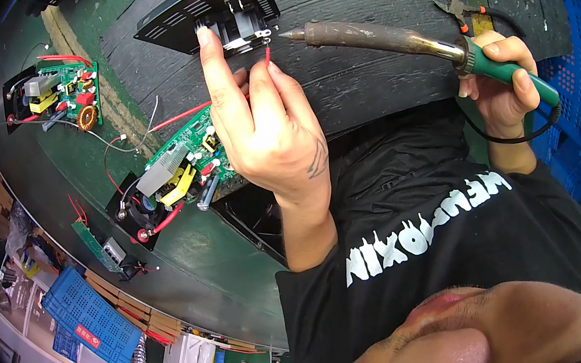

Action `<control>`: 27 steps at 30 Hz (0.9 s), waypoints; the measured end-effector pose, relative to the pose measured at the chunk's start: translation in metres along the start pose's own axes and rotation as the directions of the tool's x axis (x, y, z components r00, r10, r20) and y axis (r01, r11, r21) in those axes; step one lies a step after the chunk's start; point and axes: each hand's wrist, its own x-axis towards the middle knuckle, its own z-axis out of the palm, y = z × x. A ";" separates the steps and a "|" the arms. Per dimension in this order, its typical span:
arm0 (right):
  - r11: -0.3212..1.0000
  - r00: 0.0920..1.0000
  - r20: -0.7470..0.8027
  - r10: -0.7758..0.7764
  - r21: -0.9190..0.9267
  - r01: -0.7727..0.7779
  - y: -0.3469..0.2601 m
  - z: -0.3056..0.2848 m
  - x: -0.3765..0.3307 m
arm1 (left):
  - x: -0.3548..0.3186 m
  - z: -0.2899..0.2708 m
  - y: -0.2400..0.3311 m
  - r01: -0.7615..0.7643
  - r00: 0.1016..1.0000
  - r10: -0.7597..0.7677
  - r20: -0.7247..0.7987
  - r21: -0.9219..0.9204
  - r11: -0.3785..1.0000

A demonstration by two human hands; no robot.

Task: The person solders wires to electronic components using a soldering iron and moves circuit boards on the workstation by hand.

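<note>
Left hand (265,123) pinches red wire (268,55) (soldering iron (389,39) beside).

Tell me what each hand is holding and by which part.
Left hand: pinches a red wire near its end. Right hand: grips a soldering iron by its green handle.

Second green circuit board (62,93) sits far left on my table (190,252), a smaller board (107,253) near its edge. Blue crate (90,318) beyond it, cutters (456,7) top right.
</note>
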 end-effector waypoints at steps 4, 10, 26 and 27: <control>1.000 1.000 -0.006 -0.005 0.003 0.005 0.002 0.002 0.001 | 0.001 0.001 0.000 0.002 1.000 -0.002 -0.008 0.026 1.000; 1.000 1.000 0.012 -0.023 0.004 0.023 0.002 0.001 0.003 | 0.003 0.001 0.001 0.006 1.000 -0.007 0.016 0.084 0.996; 1.000 0.999 0.033 -0.005 -0.003 0.005 -0.001 0.005 0.001 | -0.004 0.001 0.006 -0.025 1.000 0.026 -0.012 0.087 0.996; 1.000 0.999 0.033 -0.004 -0.002 0.004 0.000 0.005 0.001 | -0.004 0.001 0.006 -0.020 1.000 0.020 -0.001 0.090 0.996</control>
